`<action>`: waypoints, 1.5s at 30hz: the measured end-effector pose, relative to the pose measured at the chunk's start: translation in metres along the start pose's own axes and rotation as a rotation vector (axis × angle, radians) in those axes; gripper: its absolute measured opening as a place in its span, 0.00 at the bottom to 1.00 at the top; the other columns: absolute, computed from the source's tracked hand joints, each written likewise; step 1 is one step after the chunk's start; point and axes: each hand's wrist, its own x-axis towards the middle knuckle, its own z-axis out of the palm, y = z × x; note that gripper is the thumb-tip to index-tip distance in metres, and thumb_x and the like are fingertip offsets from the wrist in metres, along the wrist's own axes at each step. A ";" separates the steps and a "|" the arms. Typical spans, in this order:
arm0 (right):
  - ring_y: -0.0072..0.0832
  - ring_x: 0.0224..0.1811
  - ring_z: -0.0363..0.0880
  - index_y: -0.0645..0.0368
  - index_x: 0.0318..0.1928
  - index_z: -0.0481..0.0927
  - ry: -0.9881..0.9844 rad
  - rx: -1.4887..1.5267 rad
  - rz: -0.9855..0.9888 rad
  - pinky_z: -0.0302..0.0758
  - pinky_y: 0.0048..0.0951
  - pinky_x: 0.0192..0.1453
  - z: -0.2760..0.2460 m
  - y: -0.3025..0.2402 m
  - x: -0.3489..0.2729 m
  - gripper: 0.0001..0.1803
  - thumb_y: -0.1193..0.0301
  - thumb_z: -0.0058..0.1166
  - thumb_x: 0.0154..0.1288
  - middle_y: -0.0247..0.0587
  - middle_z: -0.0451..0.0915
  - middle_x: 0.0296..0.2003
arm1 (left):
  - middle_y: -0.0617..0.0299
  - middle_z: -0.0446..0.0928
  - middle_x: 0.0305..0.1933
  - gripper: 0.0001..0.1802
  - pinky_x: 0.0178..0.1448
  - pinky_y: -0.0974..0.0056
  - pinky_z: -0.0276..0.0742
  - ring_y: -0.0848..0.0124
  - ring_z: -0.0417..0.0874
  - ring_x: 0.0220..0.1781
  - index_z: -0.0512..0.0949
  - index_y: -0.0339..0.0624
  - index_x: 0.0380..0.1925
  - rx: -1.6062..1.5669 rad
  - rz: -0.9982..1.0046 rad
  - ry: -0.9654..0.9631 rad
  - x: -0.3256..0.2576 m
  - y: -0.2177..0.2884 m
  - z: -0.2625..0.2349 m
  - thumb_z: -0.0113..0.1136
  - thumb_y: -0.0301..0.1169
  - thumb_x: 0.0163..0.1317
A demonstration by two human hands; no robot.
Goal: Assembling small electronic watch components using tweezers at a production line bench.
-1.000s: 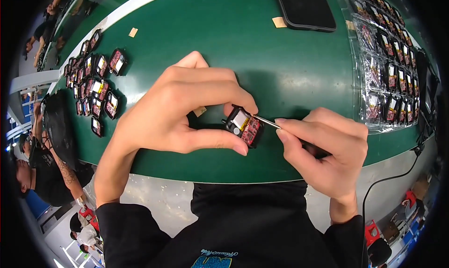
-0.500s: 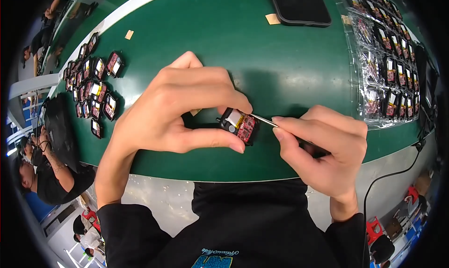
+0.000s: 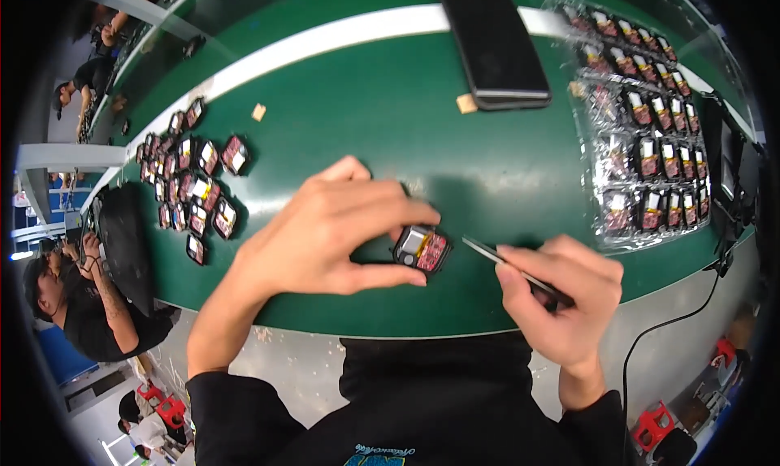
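Note:
My left hand grips a small black electronic housing by its edges, between thumb and forefinger. Inside the housing show a red circuit board, a silvery-white block and a yellow strip. My right hand is closed around a pair of metal tweezers, held like a pen. The tweezers' tip points at the housing from the right, with a short gap between them. Fingers of my right hand hide the tweezers' rear part in places.
Several similar housings lie clustered on the green table at left. Clear plastic trays with rows of housings lie at right. A flat black device and a tan scrap lie at the back. A person sits at far left.
The tweezers' tip was at the housing's upper edge; it is now away from it, to the right. The left hand still holds the housing. The whole view has tilted, so the table's things sit lower.

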 end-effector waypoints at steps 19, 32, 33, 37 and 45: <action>0.21 0.16 0.68 0.62 0.44 0.94 0.148 0.188 -0.090 0.64 0.29 0.20 0.003 0.019 -0.019 0.09 0.78 0.76 0.63 0.33 0.78 0.23 | 0.63 0.86 0.41 0.27 0.36 0.65 0.72 0.73 0.79 0.34 0.90 0.44 0.54 -0.005 0.000 0.209 0.118 0.003 -0.033 0.87 0.40 0.56; 0.24 0.16 0.71 0.64 0.44 0.94 0.085 0.156 -0.025 0.69 0.30 0.23 0.000 0.003 -0.021 0.08 0.76 0.75 0.65 0.37 0.79 0.24 | 0.48 0.83 0.71 0.24 0.78 0.49 0.78 0.48 0.81 0.73 0.83 0.38 0.68 0.122 0.231 0.246 0.203 0.011 -0.019 0.69 0.31 0.74; 0.23 0.16 0.70 0.63 0.44 0.94 0.096 0.141 -0.046 0.68 0.29 0.22 0.003 0.006 -0.023 0.09 0.76 0.76 0.64 0.36 0.79 0.23 | 0.47 0.85 0.67 0.22 0.76 0.49 0.79 0.50 0.84 0.69 0.83 0.36 0.67 -0.147 0.380 0.225 0.190 0.038 -0.013 0.68 0.31 0.76; 0.19 0.19 0.70 0.66 0.41 0.94 0.081 0.093 -0.095 0.64 0.26 0.26 0.009 0.020 -0.022 0.08 0.79 0.75 0.61 0.34 0.77 0.21 | 0.46 0.86 0.62 0.21 0.73 0.50 0.80 0.54 0.86 0.66 0.83 0.30 0.62 -0.952 0.139 -0.010 0.106 0.105 -0.003 0.60 0.38 0.84; 0.24 0.22 0.72 0.64 0.46 0.93 0.003 -0.008 -0.058 0.69 0.30 0.28 -0.005 -0.015 -0.014 0.06 0.78 0.74 0.69 0.38 0.78 0.24 | 0.44 0.87 0.60 0.23 0.70 0.51 0.81 0.54 0.87 0.64 0.83 0.27 0.61 -1.029 0.081 0.083 0.026 0.119 0.008 0.60 0.39 0.84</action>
